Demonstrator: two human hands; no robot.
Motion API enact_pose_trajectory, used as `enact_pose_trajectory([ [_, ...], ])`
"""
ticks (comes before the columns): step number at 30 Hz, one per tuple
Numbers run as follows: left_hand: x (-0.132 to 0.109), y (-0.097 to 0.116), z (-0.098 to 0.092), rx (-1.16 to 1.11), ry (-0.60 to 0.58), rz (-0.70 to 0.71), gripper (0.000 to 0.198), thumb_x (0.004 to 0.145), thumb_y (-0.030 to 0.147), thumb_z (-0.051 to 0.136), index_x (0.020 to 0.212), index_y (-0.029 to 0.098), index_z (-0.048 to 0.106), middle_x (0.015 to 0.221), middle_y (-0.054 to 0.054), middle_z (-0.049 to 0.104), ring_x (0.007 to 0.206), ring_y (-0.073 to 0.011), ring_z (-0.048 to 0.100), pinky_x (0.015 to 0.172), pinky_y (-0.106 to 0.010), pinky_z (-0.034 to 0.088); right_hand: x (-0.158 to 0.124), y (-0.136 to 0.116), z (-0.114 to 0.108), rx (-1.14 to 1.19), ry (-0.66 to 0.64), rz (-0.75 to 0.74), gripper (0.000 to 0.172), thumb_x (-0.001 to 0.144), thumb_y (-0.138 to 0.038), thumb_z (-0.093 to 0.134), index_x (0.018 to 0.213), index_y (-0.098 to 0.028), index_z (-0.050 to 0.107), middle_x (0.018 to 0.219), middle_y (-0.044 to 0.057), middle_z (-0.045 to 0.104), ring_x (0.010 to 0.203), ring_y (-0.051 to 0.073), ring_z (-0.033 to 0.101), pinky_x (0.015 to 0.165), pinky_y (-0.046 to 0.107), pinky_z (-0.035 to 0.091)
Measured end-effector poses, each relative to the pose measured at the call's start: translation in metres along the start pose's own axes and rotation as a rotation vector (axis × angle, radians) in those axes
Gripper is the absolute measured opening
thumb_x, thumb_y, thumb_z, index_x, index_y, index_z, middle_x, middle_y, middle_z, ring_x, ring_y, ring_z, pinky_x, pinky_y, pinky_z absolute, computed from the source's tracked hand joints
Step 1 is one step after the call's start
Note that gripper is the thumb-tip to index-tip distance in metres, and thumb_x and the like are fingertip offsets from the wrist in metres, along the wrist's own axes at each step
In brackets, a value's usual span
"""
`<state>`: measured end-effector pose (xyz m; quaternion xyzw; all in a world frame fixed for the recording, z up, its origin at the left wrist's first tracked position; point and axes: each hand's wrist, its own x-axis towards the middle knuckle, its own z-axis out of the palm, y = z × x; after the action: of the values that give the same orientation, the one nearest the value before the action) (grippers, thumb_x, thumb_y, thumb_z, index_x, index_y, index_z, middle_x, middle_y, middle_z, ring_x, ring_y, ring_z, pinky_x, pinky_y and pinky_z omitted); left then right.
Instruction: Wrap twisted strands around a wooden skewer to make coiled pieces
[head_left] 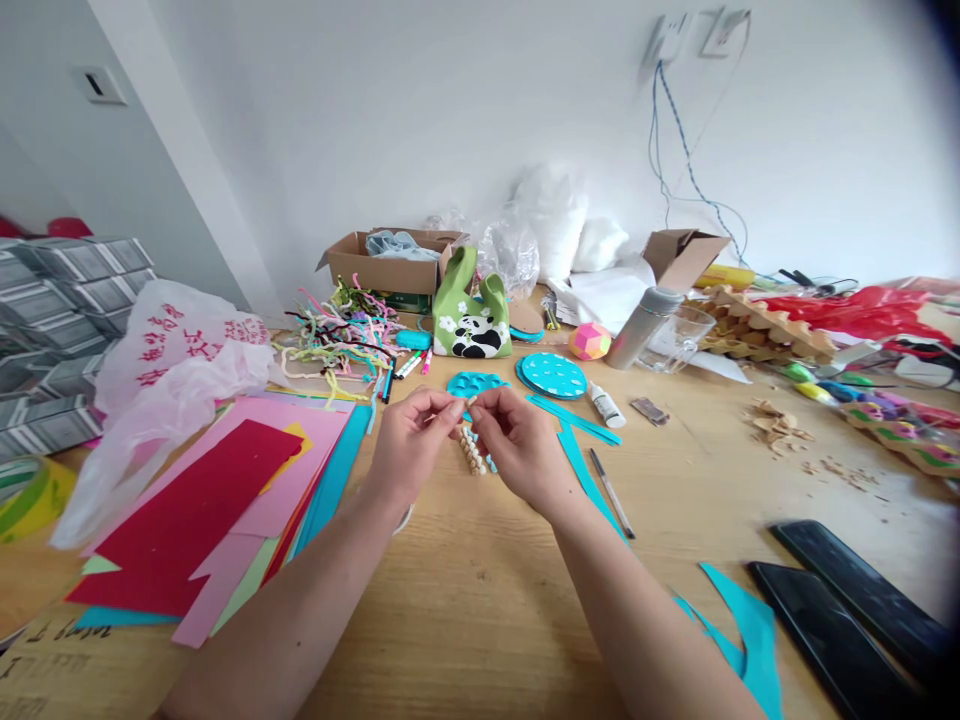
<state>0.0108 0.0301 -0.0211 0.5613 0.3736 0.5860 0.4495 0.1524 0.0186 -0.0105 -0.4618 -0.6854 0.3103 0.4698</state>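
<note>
My left hand [420,435] and my right hand [517,440] meet over the middle of the table, fingertips almost touching. Both are closed in a pinch around a tiny pale piece [471,402], too small to make out clearly. Just below the fingers is a short row of white and brown beads [473,452]; I cannot tell whether it hangs or lies on the wood. Behind the hands sits a blue moulded piece [476,383], partly hidden by the fingers. Blue patterned discs [553,376] and a small white bottle [606,406] are close by on the right.
Coloured paper sheets [202,510] spread at left beside a plastic bag [187,350]. Farther back are a green panda bag [472,320], pipe cleaners [349,335] and a grey flask [645,328]. A pen [612,492], blue scraps [754,630] and two phones [832,640] lie right.
</note>
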Motion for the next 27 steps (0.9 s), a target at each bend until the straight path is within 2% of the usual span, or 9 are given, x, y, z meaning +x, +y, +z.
enact_pose_trajectory([
  [5,0.002,0.006,-0.005,-0.145,-0.030,-0.151,0.015,0.068,0.027,0.076,0.076,0.015,0.073,0.068,-0.002,0.067,0.059,-0.0100,0.058,0.057,-0.022,0.047,-0.002,-0.006,-0.005,-0.058,-0.039,-0.057,0.018,0.092,-0.033,0.047,0.083,-0.019,0.054,0.063,-0.001,0.055,0.053,0.011,0.047,0.050,0.023,0.034],
  [9,0.002,0.010,-0.003,-0.241,-0.041,-0.219,0.019,0.064,0.025,0.078,0.080,0.016,0.075,0.064,-0.001,0.066,0.055,-0.0090,0.056,0.054,-0.022,0.046,-0.004,-0.011,-0.006,-0.126,-0.040,-0.124,0.017,0.093,-0.028,0.044,0.084,-0.018,0.055,0.065,0.000,0.059,0.053,0.011,0.047,0.051,0.023,0.034],
  [20,-0.003,0.005,0.004,-0.238,-0.003,-0.100,0.018,0.071,0.025,0.074,0.088,0.020,0.077,0.071,-0.001,0.066,0.059,-0.0076,0.053,0.059,-0.022,0.045,-0.005,-0.018,-0.004,-0.296,0.044,-0.312,0.015,0.093,-0.017,0.041,0.081,-0.018,0.048,0.072,0.002,0.059,0.061,0.012,0.050,0.057,0.023,0.036],
  [24,-0.006,0.002,0.009,-0.230,0.020,-0.069,0.018,0.071,0.026,0.074,0.088,0.021,0.077,0.076,-0.003,0.067,0.061,-0.0088,0.054,0.062,-0.024,0.046,-0.006,-0.015,-0.004,-0.279,0.068,-0.315,0.013,0.092,-0.018,0.043,0.079,-0.019,0.048,0.069,0.000,0.058,0.058,0.011,0.049,0.056,0.022,0.036],
  [27,-0.008,-0.002,0.008,-0.138,0.027,0.005,0.020,0.075,0.027,0.071,0.094,0.022,0.076,0.078,-0.003,0.065,0.065,-0.0103,0.056,0.064,-0.025,0.047,-0.007,-0.013,-0.002,-0.241,0.103,-0.270,0.013,0.090,-0.019,0.046,0.078,-0.019,0.049,0.065,-0.001,0.057,0.054,0.010,0.048,0.053,0.021,0.036],
])
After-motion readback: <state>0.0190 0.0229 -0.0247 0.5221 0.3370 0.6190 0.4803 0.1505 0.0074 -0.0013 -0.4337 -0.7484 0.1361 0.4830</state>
